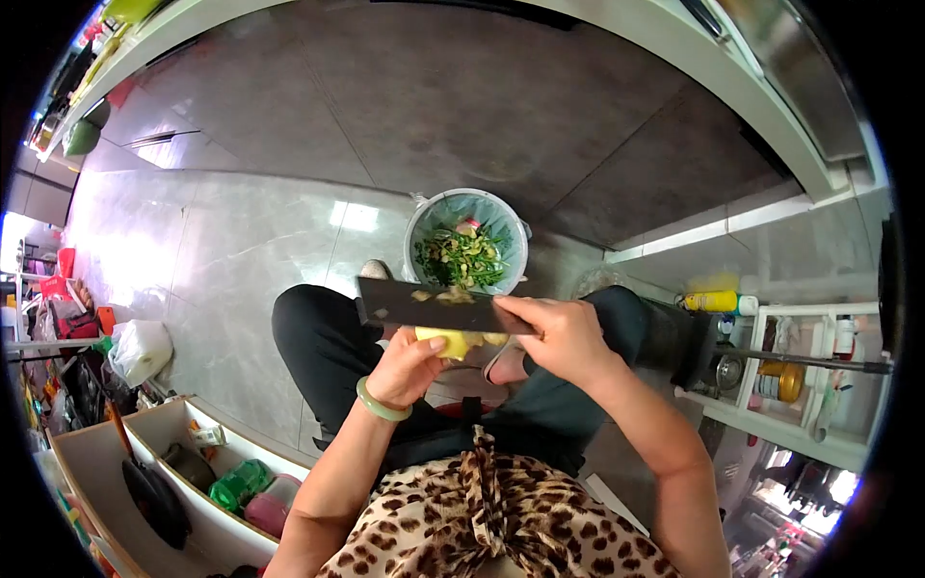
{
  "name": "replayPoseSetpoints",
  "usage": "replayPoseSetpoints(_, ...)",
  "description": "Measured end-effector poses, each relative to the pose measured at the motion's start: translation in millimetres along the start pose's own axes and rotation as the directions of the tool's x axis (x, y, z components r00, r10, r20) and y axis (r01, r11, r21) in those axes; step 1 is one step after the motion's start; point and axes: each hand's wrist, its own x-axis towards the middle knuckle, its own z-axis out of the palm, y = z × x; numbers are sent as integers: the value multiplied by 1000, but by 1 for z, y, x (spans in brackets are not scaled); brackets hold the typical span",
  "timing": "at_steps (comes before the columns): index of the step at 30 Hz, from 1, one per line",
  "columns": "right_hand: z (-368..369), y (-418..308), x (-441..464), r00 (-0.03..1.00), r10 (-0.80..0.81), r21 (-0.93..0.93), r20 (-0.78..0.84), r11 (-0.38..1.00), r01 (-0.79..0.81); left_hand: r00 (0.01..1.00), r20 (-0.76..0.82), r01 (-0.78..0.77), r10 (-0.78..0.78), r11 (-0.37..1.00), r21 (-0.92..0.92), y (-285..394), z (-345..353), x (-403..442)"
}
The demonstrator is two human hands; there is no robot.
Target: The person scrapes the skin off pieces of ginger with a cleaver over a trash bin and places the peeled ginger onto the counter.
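Note:
My right hand (559,337) is closed round the handle end of a dark, broad-bladed cleaver (414,306). Bits of peel cling to the blade, which lies level and points left. Just under the blade, my left hand (409,366) grips a knobbly yellow root (443,342) that looks like ginger, partly peeled. The blade hides its upper side, so I cannot tell whether they touch. Beyond the cleaver, a round bin (521,246) with a liner stands on the floor. Green stalks and leaves (462,255) with yellowish peelings lie in it.
My knees (313,313) flank the work. A drawer (183,414) at lower left holds a pan (154,501) and a green bottle (241,485). A white bag (140,350) lies on the left. On the right stands a white rack (771,419) with jars, a yellow bottle (713,302) nearby.

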Motion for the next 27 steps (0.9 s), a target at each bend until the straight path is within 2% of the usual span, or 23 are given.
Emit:
replayPoseSetpoints(1, -5, -8, 2, 998, -64, -16, 10, 998, 64, 996, -26, -86, 85, 996, -38, -5, -1, 3)
replayPoseSetpoints(2, -7, -15, 3, 996, -84, -22, 16, 996, 85, 992, 17, -124, 125, 989, -78, -14, -15, 7)
replayPoseSetpoints(4, -13, -29, 4, 989, -145, -48, 41, 988, 147, 988, 51, -122, 145, 940, -317, -8, 0, 12)
replayPoseSetpoints(5, -11, -30, 2, 988, -146, -47, 39, 988, 148, 971, 142, -120, 191, 909, -399, -2, 6, 12)
replayPoseSetpoints(6, -9, -31, 0, 984, -170, -66, 54, 983, 173, 994, -109, -32, 15, 987, -155, -2, 5, 14)
replayPoseSetpoints(7, -6, -31, -3, 979, -191, -85, 69, 977, 197, 989, -148, 15, -26, 997, -80, -3, 5, 13)
replayPoseSetpoints(9, 0, -31, -6, 979, -195, -103, 63, 974, 201, 999, -53, 1, 0, 1000, 8, 0, 8, 12)
replayPoseSetpoints(13, 3, -29, -8, 973, -227, -136, 28, 964, 229, 999, 0, -40, 40, 999, 5, -2, -1, 8)
replayPoseSetpoints(14, 2, -30, -8, 974, -226, -137, 25, 964, 227, 999, -9, -54, 54, 998, -40, -6, -7, 8)
replayPoseSetpoints(16, -5, -29, -8, 975, -192, -166, 113, 964, 209, 998, -5, -56, 57, 966, -252, -14, -23, 8)
replayPoseSetpoints(17, -6, -25, -7, 975, -193, -166, 114, 963, 211, 996, 90, 38, 7, 868, -496, -19, -34, 9)
replayPoseSetpoints(18, -7, -19, -6, 980, -183, -122, 78, 974, 191, 996, 89, 36, 10, 868, -495, -19, -29, 6)
replayPoseSetpoints(19, -6, -13, -6, 984, -170, -78, 44, 982, 173, 999, 30, -32, 39, 979, -203, -19, -17, 3)
replayPoseSetpoints(20, -5, -7, -6, 994, -104, -82, 46, 991, 107, 996, -16, -80, 83, 990, 113, -18, -5, 1)
replayPoseSetpoints(22, -7, -6, -8, 995, -97, -54, 31, 994, 98, 992, -34, -118, 125, 980, 160, -15, 3, 0)
replayPoseSetpoints(24, -13, -18, -10, 991, -125, -43, 44, 991, 126, 994, 28, -99, 104, 984, -149, -14, -5, 9)
replayPoseSetpoints(25, -15, -24, -9, 987, -154, -34, 53, 987, 156, 991, 98, -38, 87, 907, -419, -9, -9, 11)
replayPoseSetpoints(26, -15, -27, -10, 987, -153, -35, 51, 987, 155, 994, -108, -20, -13, 953, -304, -10, -8, 5)
replayPoseSetpoints(27, -14, -30, -10, 982, -169, -57, 83, 983, 174, 987, -160, -25, -18, 965, -262, -9, -4, 5)
